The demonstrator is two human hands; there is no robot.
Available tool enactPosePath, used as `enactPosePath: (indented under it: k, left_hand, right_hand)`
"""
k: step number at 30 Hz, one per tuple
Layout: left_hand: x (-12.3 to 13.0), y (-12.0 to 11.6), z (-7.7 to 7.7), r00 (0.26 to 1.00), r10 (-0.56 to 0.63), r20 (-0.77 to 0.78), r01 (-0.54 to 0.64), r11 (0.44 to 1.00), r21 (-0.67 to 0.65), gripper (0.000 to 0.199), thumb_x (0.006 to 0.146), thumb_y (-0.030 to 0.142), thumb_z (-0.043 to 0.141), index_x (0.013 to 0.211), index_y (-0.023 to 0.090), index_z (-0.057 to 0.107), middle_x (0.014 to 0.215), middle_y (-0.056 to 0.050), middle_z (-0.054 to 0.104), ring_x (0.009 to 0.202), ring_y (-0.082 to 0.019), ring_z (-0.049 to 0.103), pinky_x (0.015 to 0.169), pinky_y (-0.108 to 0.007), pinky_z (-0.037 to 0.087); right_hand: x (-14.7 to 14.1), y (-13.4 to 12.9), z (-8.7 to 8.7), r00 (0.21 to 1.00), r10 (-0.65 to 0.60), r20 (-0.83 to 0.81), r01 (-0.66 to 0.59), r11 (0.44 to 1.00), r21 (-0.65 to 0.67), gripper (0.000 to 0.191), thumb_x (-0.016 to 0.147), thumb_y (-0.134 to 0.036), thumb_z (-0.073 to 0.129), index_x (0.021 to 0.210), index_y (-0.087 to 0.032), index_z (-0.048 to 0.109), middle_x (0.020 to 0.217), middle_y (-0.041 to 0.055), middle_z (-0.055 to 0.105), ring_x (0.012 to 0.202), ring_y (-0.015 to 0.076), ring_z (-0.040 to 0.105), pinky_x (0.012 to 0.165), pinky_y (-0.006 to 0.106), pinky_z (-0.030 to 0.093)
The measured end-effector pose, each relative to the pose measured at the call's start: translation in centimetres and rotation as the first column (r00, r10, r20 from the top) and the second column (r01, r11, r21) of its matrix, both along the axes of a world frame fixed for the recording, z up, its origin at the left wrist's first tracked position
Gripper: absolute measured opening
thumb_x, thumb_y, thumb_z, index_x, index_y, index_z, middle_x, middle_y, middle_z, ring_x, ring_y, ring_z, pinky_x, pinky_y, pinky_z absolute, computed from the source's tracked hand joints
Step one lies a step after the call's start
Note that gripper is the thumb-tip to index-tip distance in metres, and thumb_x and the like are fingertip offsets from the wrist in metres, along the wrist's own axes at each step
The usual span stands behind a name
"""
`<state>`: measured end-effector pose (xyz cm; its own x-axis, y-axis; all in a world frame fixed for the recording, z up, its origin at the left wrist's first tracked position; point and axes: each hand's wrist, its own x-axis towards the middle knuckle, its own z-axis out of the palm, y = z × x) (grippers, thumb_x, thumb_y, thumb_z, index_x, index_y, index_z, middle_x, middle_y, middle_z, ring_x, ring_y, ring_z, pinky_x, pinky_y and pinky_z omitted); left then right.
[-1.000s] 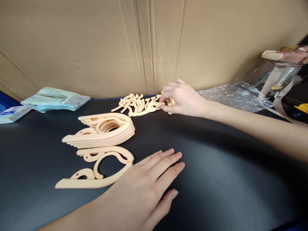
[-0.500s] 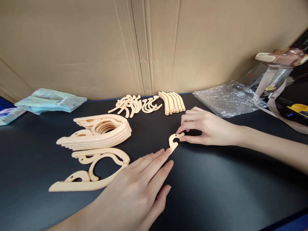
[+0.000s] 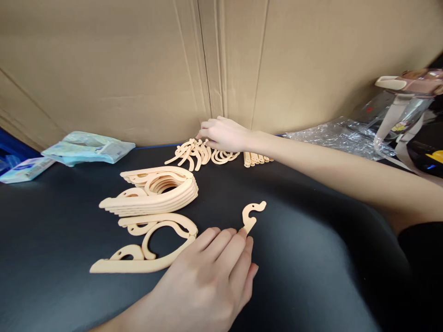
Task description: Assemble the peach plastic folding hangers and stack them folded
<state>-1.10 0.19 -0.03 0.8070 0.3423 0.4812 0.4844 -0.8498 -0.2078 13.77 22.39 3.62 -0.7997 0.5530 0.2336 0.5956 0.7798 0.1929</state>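
Note:
My left hand (image 3: pixel 216 272) rests on the table with its fingers bent and close together. From under its fingertips sticks out a small beige hook piece (image 3: pixel 248 214) with a hole, lying flat and gripped at its lower end. My right hand (image 3: pixel 223 133) is at the back, over a pile of loose curved beige pieces (image 3: pixel 190 152), thumb and fingers slightly apart around the ends of some. Left of my left hand lies one folded beige folding hanger (image 3: pixel 138 266). Behind it is a stack of several similar folded hangers (image 3: pixel 155 203).
Curved hook pieces (image 3: pixel 223 157) and a row of straighter arm pieces (image 3: pixel 254 160) lie partly under my right forearm. Tissue packs (image 3: pixel 88 147) are at the left. Clear plastic wrap (image 3: pixel 332 138) and a strapped bottle (image 3: pixel 408 103) stand right. Cardboard (image 3: pixel 121 69) walls the back.
My right hand has let go of the hook piece and moved back and left to the loose pieces. My left hand stays on the hook piece, its fingers more bent. The view has shifted slightly.

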Motion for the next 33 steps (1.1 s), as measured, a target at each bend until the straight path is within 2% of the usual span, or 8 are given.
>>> enactPosePath:
  k: [6,12,17,21,25,29,33]
  left_hand:
    - [0.0,0.3,0.0,1.0,-0.014,0.001,0.014,1.0,0.007,0.027,0.101,0.014,0.047,0.099,0.009,0.074,0.08,-0.006,0.073,0.076,-0.02,0.071,0.065,-0.032,0.057]
    - [-0.1,0.2,-0.4,1.0,-0.01,0.005,0.01,1.0,-0.007,0.027,0.1,0.013,0.047,0.099,0.008,0.074,0.081,-0.006,0.072,0.076,-0.021,0.071,0.064,-0.034,0.057]
    - [-0.1,0.2,-0.5,1.0,-0.012,0.002,0.012,1.0,0.003,0.028,0.1,0.014,0.047,0.098,0.008,0.074,0.08,-0.006,0.072,0.076,-0.021,0.07,0.064,-0.033,0.057]
    - [-0.1,0.2,-0.3,1.0,-0.015,0.006,0.015,1.0,0.02,0.029,0.101,0.015,0.046,0.098,0.008,0.074,0.081,-0.006,0.073,0.076,-0.021,0.07,0.062,-0.032,0.055]
    - [-0.1,0.2,-0.2,0.999,-0.026,0.03,0.026,1.0,-0.014,0.026,0.1,0.014,0.048,0.097,0.01,0.074,0.081,-0.005,0.072,0.076,-0.021,0.07,0.064,-0.033,0.055]
    - [-0.5,0.2,-0.3,1.0,-0.025,0.0,0.025,0.996,-0.088,0.023,0.094,0.007,0.051,0.102,0.011,0.072,0.083,-0.004,0.07,0.08,-0.02,0.068,0.068,-0.033,0.056]
    - [-0.7,0.3,-0.3,1.0,-0.011,-0.008,0.01,0.995,-0.102,0.025,0.093,0.006,0.051,0.109,0.012,0.069,0.091,-0.005,0.07,0.092,-0.022,0.065,0.073,-0.033,0.053]
  right_hand:
    - [-2.8,2.0,-0.5,0.999,0.001,0.048,-0.003,0.999,0.052,0.034,0.095,-0.01,0.046,0.122,-0.012,0.066,0.121,0.0157,0.062,0.106,0.0254,0.059,0.082,0.036,0.04]
    - [-3.5,2.6,-0.5,0.994,0.007,0.11,-0.021,0.992,0.126,0.029,0.098,-0.011,0.042,0.105,-0.011,0.07,0.117,0.0153,0.062,0.106,0.0256,0.057,0.083,0.038,0.039]
    - [-2.9,2.5,0.3,0.99,0.017,0.137,-0.042,0.983,0.18,0.031,0.101,-0.012,0.038,0.107,-0.011,0.068,0.114,0.013,0.062,0.108,0.0248,0.056,0.089,0.04,0.037]
    - [-0.3,2.4,1.6,0.998,-0.014,0.06,0.002,0.98,0.201,0.033,0.1,-0.013,0.037,0.103,-0.01,0.07,0.108,0.0124,0.063,0.105,0.0258,0.056,0.089,0.041,0.037]
    - [4.2,1.1,2.5,0.997,0.016,-0.08,-0.004,0.989,0.145,0.028,0.099,-0.02,0.046,0.099,-0.014,0.073,0.1,0.0087,0.063,0.095,0.0225,0.057,0.085,0.038,0.037]
    - [8.6,-1.8,2.4,0.988,0.04,-0.15,-0.031,0.998,0.063,0.027,0.098,-0.028,0.052,0.097,-0.016,0.077,0.098,0.0082,0.062,0.089,0.022,0.057,0.081,0.038,0.04]
    - [11.0,-5.6,1.9,0.986,0.084,-0.144,-0.083,0.996,0.014,0.026,0.099,-0.033,0.055,0.1,-0.021,0.078,0.098,0.0073,0.063,0.087,0.0204,0.059,0.073,0.034,0.044]
